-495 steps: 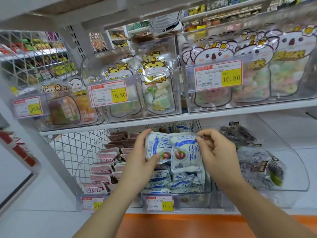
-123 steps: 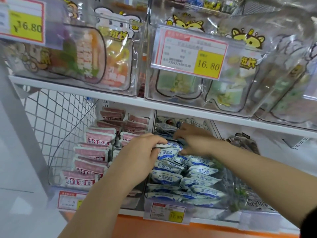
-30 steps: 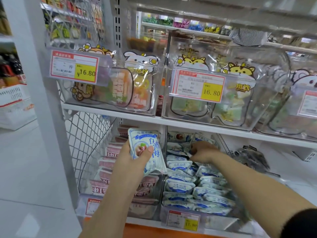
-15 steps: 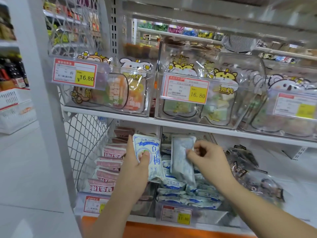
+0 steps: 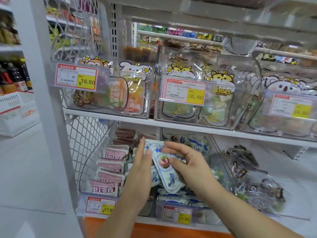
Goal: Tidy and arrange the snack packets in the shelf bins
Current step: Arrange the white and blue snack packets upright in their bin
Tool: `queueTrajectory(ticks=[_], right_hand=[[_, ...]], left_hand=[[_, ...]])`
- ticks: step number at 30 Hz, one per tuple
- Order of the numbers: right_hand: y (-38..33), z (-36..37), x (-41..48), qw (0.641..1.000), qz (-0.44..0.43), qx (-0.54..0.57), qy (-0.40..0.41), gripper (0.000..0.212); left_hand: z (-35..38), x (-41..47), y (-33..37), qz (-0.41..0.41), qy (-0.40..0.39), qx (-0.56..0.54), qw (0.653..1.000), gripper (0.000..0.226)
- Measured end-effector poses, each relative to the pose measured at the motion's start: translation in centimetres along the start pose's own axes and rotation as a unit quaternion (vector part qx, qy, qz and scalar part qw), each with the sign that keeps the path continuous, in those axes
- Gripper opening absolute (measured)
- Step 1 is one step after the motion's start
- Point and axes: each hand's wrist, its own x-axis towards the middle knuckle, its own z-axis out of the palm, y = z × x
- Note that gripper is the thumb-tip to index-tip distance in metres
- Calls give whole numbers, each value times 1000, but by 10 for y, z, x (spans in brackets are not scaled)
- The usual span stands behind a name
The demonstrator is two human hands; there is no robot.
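1. The white shelf [image 5: 171,123] holds a row of clear bins.
2. The middle bin [image 5: 205,219] has a pile of packets [image 5: 180,200] lying in it. The pink packets [image 5: 111,166] sit in the bin to its left.
3. The left hand [image 5: 139,174] and the right hand [image 5: 190,167] are up in front of the middle bin, above the pile.
4. Between them are the blue-and-white packets [image 5: 164,166], two it seems, tilted and partly one over the other. The left hand grips them with its thumb in front and fingers behind. The right hand pinches the front one between thumb and fingertips.
5. The packets look light, soft and puffy. The shiny wrap is likely slippery. A good place to hold is the flat sealed edge, without squeezing the middle.
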Motion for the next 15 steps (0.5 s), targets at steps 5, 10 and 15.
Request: queueTrajectory(ticks=[5, 10, 15], right_hand=[[13, -11, 4, 998, -7, 14, 60, 51], [30, -28, 1, 962, 72, 263, 32, 72], [38, -41, -3, 925, 103, 364, 44, 48]], left_hand=[[3, -7, 2, 22, -65, 5, 998, 93], [15, -3, -5, 46, -106, 42, 992, 95], [33, 0, -6, 45, -128, 33, 990, 104]])
